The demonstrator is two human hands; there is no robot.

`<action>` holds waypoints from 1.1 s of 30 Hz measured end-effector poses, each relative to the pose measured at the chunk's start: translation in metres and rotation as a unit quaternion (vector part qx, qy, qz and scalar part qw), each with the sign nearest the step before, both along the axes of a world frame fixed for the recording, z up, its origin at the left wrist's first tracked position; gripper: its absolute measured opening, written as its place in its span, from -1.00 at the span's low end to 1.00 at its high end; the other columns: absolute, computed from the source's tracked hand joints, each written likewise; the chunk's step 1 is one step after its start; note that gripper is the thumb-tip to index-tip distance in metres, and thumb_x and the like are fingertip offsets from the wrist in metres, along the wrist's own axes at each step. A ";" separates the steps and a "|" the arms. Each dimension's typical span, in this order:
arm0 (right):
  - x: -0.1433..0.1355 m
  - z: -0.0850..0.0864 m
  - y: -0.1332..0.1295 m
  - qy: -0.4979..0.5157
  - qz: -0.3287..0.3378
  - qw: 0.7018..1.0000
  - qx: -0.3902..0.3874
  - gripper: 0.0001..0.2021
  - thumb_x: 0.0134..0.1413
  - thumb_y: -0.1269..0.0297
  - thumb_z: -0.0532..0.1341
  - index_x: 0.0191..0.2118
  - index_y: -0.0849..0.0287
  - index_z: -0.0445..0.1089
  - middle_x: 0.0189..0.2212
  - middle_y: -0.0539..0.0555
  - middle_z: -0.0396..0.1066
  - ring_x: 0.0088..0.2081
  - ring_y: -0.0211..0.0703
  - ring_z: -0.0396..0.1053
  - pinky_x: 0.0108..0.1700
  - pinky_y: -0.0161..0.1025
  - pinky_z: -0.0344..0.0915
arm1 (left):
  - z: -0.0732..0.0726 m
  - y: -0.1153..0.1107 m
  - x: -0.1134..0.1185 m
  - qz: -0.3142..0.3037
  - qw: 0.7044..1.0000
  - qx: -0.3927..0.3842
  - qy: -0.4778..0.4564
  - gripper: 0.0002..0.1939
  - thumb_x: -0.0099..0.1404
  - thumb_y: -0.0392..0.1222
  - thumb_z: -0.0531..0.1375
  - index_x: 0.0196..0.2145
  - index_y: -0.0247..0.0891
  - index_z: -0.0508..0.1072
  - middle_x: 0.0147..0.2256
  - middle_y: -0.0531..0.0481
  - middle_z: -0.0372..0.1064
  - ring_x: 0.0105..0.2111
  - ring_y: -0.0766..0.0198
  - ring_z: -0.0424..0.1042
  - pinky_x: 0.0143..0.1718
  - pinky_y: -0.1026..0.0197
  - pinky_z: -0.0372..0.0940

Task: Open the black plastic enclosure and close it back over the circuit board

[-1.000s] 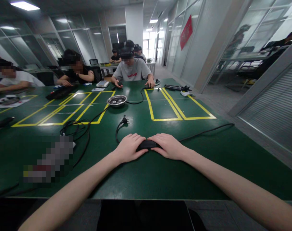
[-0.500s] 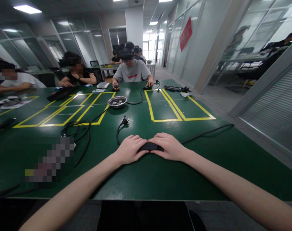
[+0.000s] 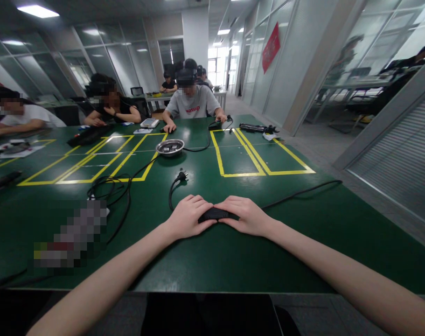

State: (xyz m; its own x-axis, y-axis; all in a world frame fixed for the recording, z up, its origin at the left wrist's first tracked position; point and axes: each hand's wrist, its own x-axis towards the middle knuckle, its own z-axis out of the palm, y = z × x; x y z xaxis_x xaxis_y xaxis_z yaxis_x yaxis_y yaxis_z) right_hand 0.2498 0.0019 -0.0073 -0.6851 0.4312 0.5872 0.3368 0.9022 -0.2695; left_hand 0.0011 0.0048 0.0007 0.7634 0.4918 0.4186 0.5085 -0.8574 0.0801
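Both of my hands meet over a black power adapter (image 3: 215, 213) lying on the green table (image 3: 254, 266). My left hand (image 3: 189, 217) is wrapped round its left end, thumb at the near side and fingers over the far side. The right end is held the same way by my right hand (image 3: 245, 215). Only the adapter's middle shows between my fingers. A black cable with a plug (image 3: 182, 177) curves out beyond my left hand. From my right hand another thin black cable (image 3: 303, 190) runs off to the right.
Left of my hands lie a blurred-out object (image 3: 72, 233) and coiled black cable (image 3: 109, 186). Farther off are a metal bowl (image 3: 170, 148) with small parts, yellow tape outlines (image 3: 242, 175) and a black tripod-like item (image 3: 257, 128). People sit across the table.
My hands stay in place round the adapter, which looks slightly tilted compared with before. Across the table, a person's hand has lowered onto the tabletop.
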 end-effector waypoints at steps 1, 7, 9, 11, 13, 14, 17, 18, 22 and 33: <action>0.000 0.000 0.000 0.002 -0.001 1.000 0.001 -0.70 0.34 0.29 0.26 0.13 0.17 0.45 -0.13 0.19 0.60 -0.18 -0.03 0.55 -0.12 -0.10 0.52 | 0.000 0.000 0.000 -0.001 1.000 0.003 -0.002 -0.64 0.48 0.06 0.17 -0.06 -0.30 0.50 -0.20 -0.16 0.58 -0.20 0.08 0.51 -0.15 0.07 0.30; 0.000 -0.001 0.000 0.005 -0.015 1.000 -0.007 -0.74 0.31 0.31 0.28 0.07 0.16 0.45 -0.15 0.19 0.59 -0.15 -0.01 0.54 -0.11 -0.09 0.52 | 0.000 0.000 0.001 0.009 1.000 -0.005 0.006 -0.65 0.50 0.07 0.14 -0.07 -0.29 0.51 -0.21 -0.15 0.58 -0.20 0.09 0.51 -0.15 0.07 0.30; 0.000 -0.002 0.000 0.006 -0.010 1.000 -0.001 -0.75 0.31 0.32 0.27 0.07 0.15 0.45 -0.16 0.18 0.58 -0.17 -0.03 0.53 -0.12 -0.09 0.52 | 0.000 0.000 0.000 0.009 1.000 -0.008 0.000 -0.64 0.48 0.09 0.15 -0.07 -0.28 0.51 -0.20 -0.14 0.58 -0.19 0.09 0.51 -0.15 0.06 0.31; 0.000 -0.001 0.000 0.006 -0.007 1.000 -0.001 -0.70 0.28 0.31 0.29 0.10 0.14 0.43 -0.10 0.20 0.55 -0.11 -0.01 0.52 -0.06 -0.06 0.51 | 0.000 0.000 0.000 0.008 1.000 -0.008 0.001 -0.63 0.49 0.08 0.14 -0.05 -0.27 0.51 -0.19 -0.15 0.58 -0.19 0.09 0.50 -0.14 0.06 0.31; 0.000 -0.001 0.000 0.003 -0.010 1.000 -0.014 -0.68 0.24 0.32 0.31 0.10 0.12 0.43 -0.07 0.19 0.53 -0.06 -0.01 0.51 -0.03 -0.07 0.50 | -0.001 0.001 -0.001 0.007 1.000 -0.011 0.007 -0.64 0.51 0.07 0.12 -0.04 -0.27 0.51 -0.20 -0.15 0.58 -0.19 0.09 0.50 -0.14 0.06 0.32; 0.000 0.000 0.000 0.002 -0.014 1.000 -0.021 -0.69 0.23 0.34 0.31 0.08 0.12 0.43 -0.08 0.19 0.52 -0.07 -0.01 0.50 -0.04 -0.08 0.50 | -0.001 0.001 -0.001 0.006 1.000 -0.014 0.008 -0.64 0.51 0.06 0.12 -0.04 -0.27 0.51 -0.20 -0.15 0.58 -0.19 0.09 0.50 -0.13 0.06 0.32; -0.002 0.001 -0.001 0.008 -0.018 0.999 -0.030 -0.77 0.24 0.40 0.27 0.01 0.14 0.44 -0.16 0.17 0.52 -0.14 -0.03 0.49 -0.10 -0.10 0.50 | -0.001 0.001 -0.001 0.007 1.000 -0.024 -0.010 -0.66 0.47 0.07 0.16 -0.05 -0.26 0.50 -0.18 -0.15 0.57 -0.18 0.08 0.51 -0.12 0.05 0.34; -0.003 0.002 -0.001 0.010 -0.017 0.999 -0.028 -0.78 0.24 0.41 0.26 0.00 0.14 0.43 -0.16 0.17 0.52 -0.13 -0.02 0.48 -0.10 -0.09 0.50 | -0.001 0.001 -0.001 0.008 0.999 -0.027 -0.024 -0.67 0.45 0.06 0.18 -0.06 -0.26 0.49 -0.17 -0.15 0.57 -0.17 0.07 0.52 -0.11 0.05 0.35; -0.004 0.006 -0.003 0.008 -0.027 0.998 -0.051 -0.72 0.15 0.44 0.28 -0.02 0.14 0.40 -0.14 0.17 0.50 -0.11 0.00 0.47 -0.08 -0.07 0.48 | -0.001 -0.001 0.000 -0.006 0.995 -0.066 -0.077 -0.81 0.42 -0.08 0.21 -0.12 -0.23 0.44 -0.15 -0.14 0.55 -0.15 0.09 0.52 -0.12 0.09 0.39; -0.004 0.001 -0.002 0.010 -0.009 0.998 -0.061 -0.70 0.06 0.50 0.28 -0.06 0.17 0.37 -0.14 0.18 0.46 -0.09 -0.01 0.45 -0.07 -0.10 0.46 | -0.002 -0.004 0.002 -0.040 0.991 -0.077 -0.105 -0.84 0.39 -0.18 0.21 -0.09 -0.23 0.41 -0.17 -0.13 0.51 -0.15 0.12 0.52 -0.10 0.11 0.43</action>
